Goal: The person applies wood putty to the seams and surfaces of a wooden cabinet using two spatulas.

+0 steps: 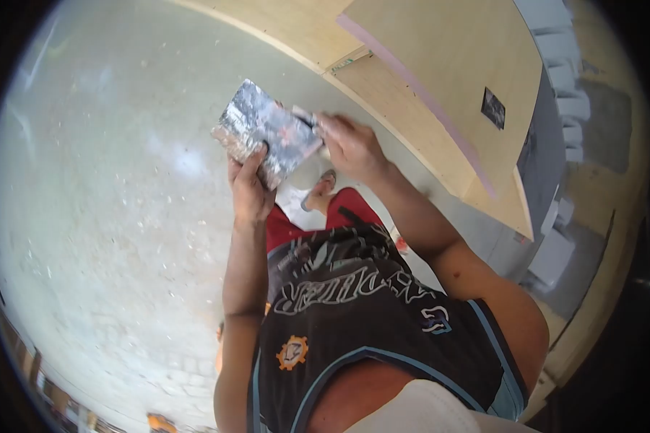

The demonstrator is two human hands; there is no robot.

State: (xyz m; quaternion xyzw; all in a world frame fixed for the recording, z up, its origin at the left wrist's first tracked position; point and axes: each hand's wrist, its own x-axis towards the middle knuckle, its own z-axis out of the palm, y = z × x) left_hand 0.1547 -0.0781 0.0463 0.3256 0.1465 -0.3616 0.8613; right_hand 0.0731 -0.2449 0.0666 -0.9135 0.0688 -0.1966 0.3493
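My left hand grips a flat rectangular board from below, thumb on top near its lower edge. Grey and whitish putty is smeared over the board, with a pinkish patch towards its right side. My right hand is closed around a putty knife at the board's right edge. Only a small part of that knife shows past the fingers, slightly blurred. Both hands are in front of my body, above the floor.
Pale plywood panels stand to the right, with a pinkish strip along one edge. A small dark rectangular plate lies on the plywood. White blocky objects line the far right. Pale specks dot the grey floor.
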